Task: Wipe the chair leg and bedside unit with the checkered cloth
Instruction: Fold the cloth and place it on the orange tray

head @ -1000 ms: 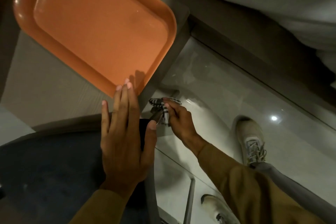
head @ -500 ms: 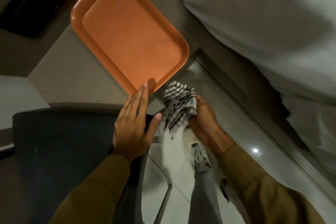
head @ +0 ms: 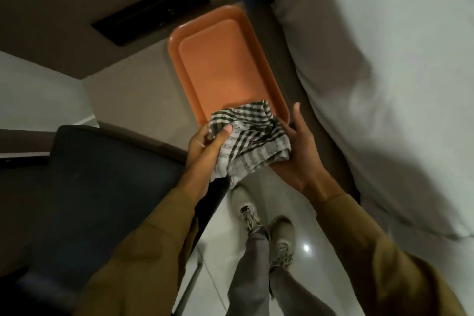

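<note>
The black-and-white checkered cloth (head: 250, 136) is bunched between both hands, above the near edge of the beige bedside unit (head: 138, 100). My left hand (head: 207, 146) pinches its left side between thumb and fingers. My right hand (head: 300, 151) cups it from underneath and from the right, fingers spread. The dark chair seat (head: 102, 187) lies at the lower left, and one thin metal chair leg (head: 189, 287) shows below its edge.
An orange tray (head: 225, 69) lies on the bedside unit, just beyond the cloth. A white bed (head: 384, 84) fills the right side. A black wall panel (head: 151, 7) sits at the top left. My shoes (head: 264, 226) stand on the glossy white floor.
The right hand has lifted the cloth from low beside the chair leg up to the unit's edge. The left hand left the chair seat and took hold of the cloth. The view pulled upward.
</note>
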Available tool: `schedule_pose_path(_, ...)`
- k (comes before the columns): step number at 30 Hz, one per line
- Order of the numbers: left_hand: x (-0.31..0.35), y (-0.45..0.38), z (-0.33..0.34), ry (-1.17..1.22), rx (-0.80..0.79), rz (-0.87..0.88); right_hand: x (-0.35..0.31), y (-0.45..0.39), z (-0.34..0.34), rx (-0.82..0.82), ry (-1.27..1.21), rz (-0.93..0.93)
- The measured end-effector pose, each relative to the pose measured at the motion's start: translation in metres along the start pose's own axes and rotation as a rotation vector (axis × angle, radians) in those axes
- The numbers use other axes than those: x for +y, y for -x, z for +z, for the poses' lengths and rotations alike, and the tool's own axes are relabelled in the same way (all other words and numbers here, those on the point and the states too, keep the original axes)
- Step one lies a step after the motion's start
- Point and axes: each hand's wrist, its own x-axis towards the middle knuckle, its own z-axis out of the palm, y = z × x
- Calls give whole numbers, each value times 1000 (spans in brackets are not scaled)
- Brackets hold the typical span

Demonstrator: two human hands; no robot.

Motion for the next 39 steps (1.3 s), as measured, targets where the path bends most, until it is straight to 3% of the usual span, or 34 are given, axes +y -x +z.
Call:
schedule_pose_path(2,12,-8,0,-34,104,85,-12,-11,10,68,452,-63)
schedule_pose_path(4,19,-13,2,-167,172,146,-21,-24,10,178,869,-263)
schedule_pose_path(6,24,-14,4,-242,220,216,-29,-34,11,158,1117,-380)
schedule_pose_path(9,33,-17,7,-260,247,331,-38,-43,22,174,1061,-389)
schedule_pose_path(13,48,-20,4,-223,141,402,-44,-50,45,193,818,-261)
schedule_pose_path(20,63,-18,0,-363,155,547,-52,-61,47,288,1029,-278)
schedule_pose_path(25,66,-14,11,-385,213,571,-60,-60,50,188,1001,-172)
schedule_pose_path(31,60,-29,13,-239,317,420,-58,-64,44,142,1048,-207)
schedule_pose_path(35,37,-46,7,-167,115,135,-57,-75,29,227,1127,-223)
schedule_pose_path(37,22,-50,6,-320,13,119,-55,-79,20,289,1214,-234)
schedule_pose_path(39,11,-53,12,-410,12,129,-53,-82,12,305,1316,-251)
